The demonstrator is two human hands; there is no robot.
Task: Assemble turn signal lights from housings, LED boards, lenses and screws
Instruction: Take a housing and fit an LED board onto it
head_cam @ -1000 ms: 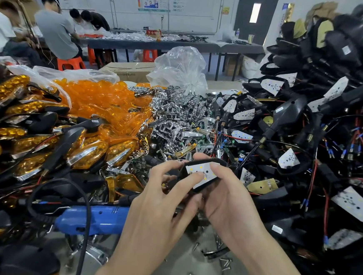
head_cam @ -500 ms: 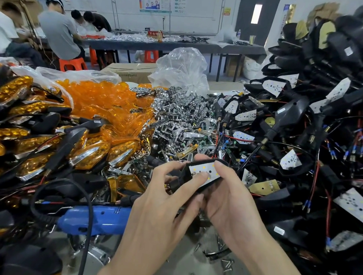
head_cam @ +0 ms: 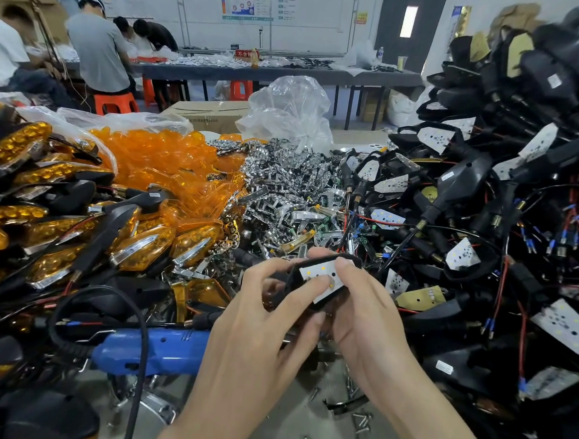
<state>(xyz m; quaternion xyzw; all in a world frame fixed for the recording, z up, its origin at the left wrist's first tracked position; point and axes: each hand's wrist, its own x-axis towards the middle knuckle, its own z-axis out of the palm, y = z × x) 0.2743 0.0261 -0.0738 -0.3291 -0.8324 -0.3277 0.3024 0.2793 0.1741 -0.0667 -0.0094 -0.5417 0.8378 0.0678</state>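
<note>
Both hands hold one black housing (head_cam: 291, 277) above the near-middle of the table (head_cam: 290, 430), just in front of the parts piles. A white LED board (head_cam: 319, 273) sits in the housing's open face, tilted toward the camera.

The left hand (head_cam: 258, 327) grips the housing from the left, fingers curled round it, with a fingertip (head_cam: 315, 284) pressed on the board and the thumb at the lower edge. The right hand (head_cam: 372, 317) grips it from the right, fingers wrapped behind, with a fingertip (head_cam: 345, 263) on the board's upper right end.

- The finished amber lights (head_cam: 147, 246) are heaped along the left edge.
- The orange lenses (head_cam: 168, 161) are piled at far left-centre, partly in a clear bag.
- The chrome reflectors (head_cam: 284, 180) are piled at far centre.
- The black housings with boards and wires (head_cam: 490, 207) are stacked high along the right edge.
- A blue electric screwdriver (head_cam: 156, 351) lies near the front edge, left of the hands, with its black cable (head_cam: 140, 363) looping forward.
- Loose screws (head_cam: 362, 420) lie on the bare table below the right wrist.

Behind are a crumpled plastic bag (head_cam: 290, 108), a cardboard box (head_cam: 206, 114), and seated people (head_cam: 97, 51) at another bench.
</note>
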